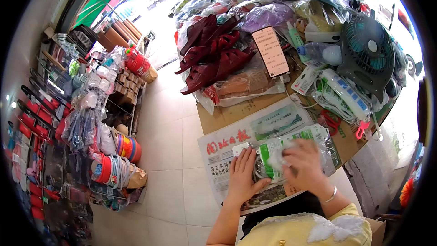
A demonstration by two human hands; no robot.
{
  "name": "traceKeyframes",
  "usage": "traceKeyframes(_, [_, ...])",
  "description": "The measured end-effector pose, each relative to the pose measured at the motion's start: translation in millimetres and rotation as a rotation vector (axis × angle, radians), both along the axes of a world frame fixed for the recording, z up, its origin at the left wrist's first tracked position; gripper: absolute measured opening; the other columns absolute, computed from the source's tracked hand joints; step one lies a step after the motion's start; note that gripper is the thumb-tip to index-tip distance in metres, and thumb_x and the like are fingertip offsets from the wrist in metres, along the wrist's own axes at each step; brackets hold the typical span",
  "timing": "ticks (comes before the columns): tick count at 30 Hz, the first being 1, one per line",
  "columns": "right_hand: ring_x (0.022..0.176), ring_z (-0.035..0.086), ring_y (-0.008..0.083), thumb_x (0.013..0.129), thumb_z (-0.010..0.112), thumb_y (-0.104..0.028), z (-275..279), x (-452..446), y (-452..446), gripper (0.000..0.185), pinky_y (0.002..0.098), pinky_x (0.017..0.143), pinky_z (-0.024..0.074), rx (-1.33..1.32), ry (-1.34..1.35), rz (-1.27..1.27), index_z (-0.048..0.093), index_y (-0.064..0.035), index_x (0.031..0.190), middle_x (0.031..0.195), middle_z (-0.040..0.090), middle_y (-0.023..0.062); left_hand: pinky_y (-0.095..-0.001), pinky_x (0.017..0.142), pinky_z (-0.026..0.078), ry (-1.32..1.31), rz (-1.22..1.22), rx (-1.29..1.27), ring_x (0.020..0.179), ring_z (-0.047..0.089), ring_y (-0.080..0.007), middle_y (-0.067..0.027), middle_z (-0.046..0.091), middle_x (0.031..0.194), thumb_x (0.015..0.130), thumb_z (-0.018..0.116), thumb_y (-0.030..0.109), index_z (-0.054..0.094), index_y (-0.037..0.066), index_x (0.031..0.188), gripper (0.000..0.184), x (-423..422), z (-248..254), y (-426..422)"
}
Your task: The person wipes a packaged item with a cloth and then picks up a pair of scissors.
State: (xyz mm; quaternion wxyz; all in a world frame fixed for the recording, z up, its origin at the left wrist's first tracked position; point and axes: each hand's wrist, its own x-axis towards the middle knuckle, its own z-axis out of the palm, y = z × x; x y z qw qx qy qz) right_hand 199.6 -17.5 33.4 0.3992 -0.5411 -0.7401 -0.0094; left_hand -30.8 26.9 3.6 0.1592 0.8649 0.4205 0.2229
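L hand lies open on the green-white pack, atop the newspaper; R hand grips a blurry white wad w/ pack under it. Phone = past newspaper's top.

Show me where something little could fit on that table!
Try the cardboard strip between the clear bag beside the maroon sandals and the newspaper, or the newspaper's left edge, beside the left hand. It's crowded around the smartphone and fan, and the green-and-white package lies under the right hand.
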Motion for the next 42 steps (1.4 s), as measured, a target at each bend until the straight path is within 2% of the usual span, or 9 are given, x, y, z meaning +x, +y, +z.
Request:
traceKeyframes(6, [0.110, 0.056, 0.0345, 0.072, 0.069, -0.012, -13, 66, -1, 0.014, 0.0498, 0.096, 0.0376, 0.013, 0.076, -0.408, 0.067, -0.0061, 0.084, 0.101, 0.067, 0.0054, -0.0515, 0.118, 0.017, -0.014, 0.012, 0.001, 0.146, 0.031, -0.0335, -0.0201, 0.038, 0.154, 0.078, 0.073, 0.057, 0.035, 0.000, 0.151, 0.100, 0, -1, 0])
traceKeyframes(9, [0.110, 0.056, 0.0342, 0.071, 0.069, -0.014, -7, 40, -1, 0.014, 0.0492, 0.096, 0.0376, 0.045, -0.070, -0.400, 0.068, -0.0068, 0.083, 0.101, 0.067, 0.0055, -0.0518, 0.118, 0.017, -0.018, 0.008, -0.002, 0.145, 0.032, -0.0347, -0.0211, 0.039, 0.154, 0.077, 0.072, 0.058, 0.036, -0.001, 0.150, 0.101, 0, -1, 0])
traceKeyframes(12, [0.112, 0.057, 0.0311, 0.070, 0.071, -0.017, -3, 0, -1, 0.014, 0.0480, 0.096, 0.0395, 0.044, -0.083, -0.090, 0.068, -0.0106, 0.082, 0.100, 0.068, 0.0023, -0.0520, 0.118, 0.018, -0.005, 0.007, -0.003, 0.146, 0.032, -0.0343, -0.0209, 0.039, 0.154, 0.077, 0.073, 0.057, 0.036, -0.001, 0.150, 0.100, 1, 0, 0])
traceKeyframes(16, [0.110, 0.058, 0.0308, 0.071, 0.071, -0.018, 6, -25, -2, 0.012, 0.0465, 0.095, 0.0404, 0.022, -0.017, 0.056, 0.067, -0.0118, 0.081, 0.100, 0.068, 0.0015, -0.0522, 0.118, 0.019, 0.008, -0.002, -0.005, 0.147, 0.031, -0.0320, -0.0189, 0.038, 0.155, 0.077, 0.076, 0.053, 0.036, 0.002, 0.151, 0.099, -1, -1, 0])
traceKeyframes(22, [0.111, 0.056, 0.0339, 0.072, 0.070, -0.013, -9, 48, 3, 0.014, 0.0470, 0.094, 0.0400, 0.009, -0.008, -0.189, 0.069, -0.0077, 0.085, 0.101, 0.068, 0.0053, -0.0516, 0.118, 0.019, -0.007, 0.007, -0.004, 0.147, 0.030, -0.0319, -0.0188, 0.037, 0.155, 0.078, 0.074, 0.056, 0.035, 0.002, 0.151, 0.098, 1, 2, 0])
traceKeyframes(24, [0.113, 0.054, 0.0370, 0.076, 0.064, -0.005, -8, 67, 4, 0.010, 0.0486, 0.097, 0.0379, -0.003, 0.101, -0.387, 0.067, -0.0004, 0.085, 0.102, 0.067, 0.0109, -0.0515, 0.118, 0.019, -0.019, 0.008, 0.000, 0.147, 0.030, -0.0319, -0.0189, 0.038, 0.155, 0.079, 0.073, 0.057, 0.035, 0.002, 0.151, 0.098, 0, 0, 0])
traceKeyframes(27, [0.111, 0.055, 0.0359, 0.075, 0.066, -0.003, -6, 57, 2, 0.012, 0.0495, 0.095, 0.0391, 0.027, 0.028, -0.455, 0.069, -0.0032, 0.086, 0.102, 0.068, 0.0090, -0.0514, 0.118, 0.019, -0.022, 0.007, 0.004, 0.147, 0.030, -0.0320, -0.0190, 0.038, 0.155, 0.079, 0.072, 0.058, 0.035, 0.001, 0.151, 0.098, 1, -1, 0])
traceKeyframes(35, [0.112, 0.058, 0.0298, 0.070, 0.071, -0.018, 5, -33, -4, 0.014, 0.0487, 0.095, 0.0404, 0.030, -0.026, 0.107, 0.067, -0.0131, 0.083, 0.101, 0.068, 0.0003, -0.0511, 0.118, 0.019, 0.009, -0.009, 0.009, 0.147, 0.030, -0.0316, -0.0184, 0.038, 0.155, 0.078, 0.076, 0.054, 0.035, 0.002, 0.151, 0.098, -1, -1, 1])
traceKeyframes(42, [0.110, 0.057, 0.0333, 0.073, 0.070, -0.014, -6, 45, 5, 0.013, 0.0496, 0.095, 0.0400, -0.022, 0.027, -0.165, 0.069, -0.0075, 0.084, 0.098, 0.068, 0.0049, -0.0514, 0.118, 0.019, -0.005, 0.006, -0.001, 0.147, 0.031, -0.0316, -0.0182, 0.038, 0.155, 0.077, 0.076, 0.055, 0.035, 0.002, 0.151, 0.100, 1, 1, 0])
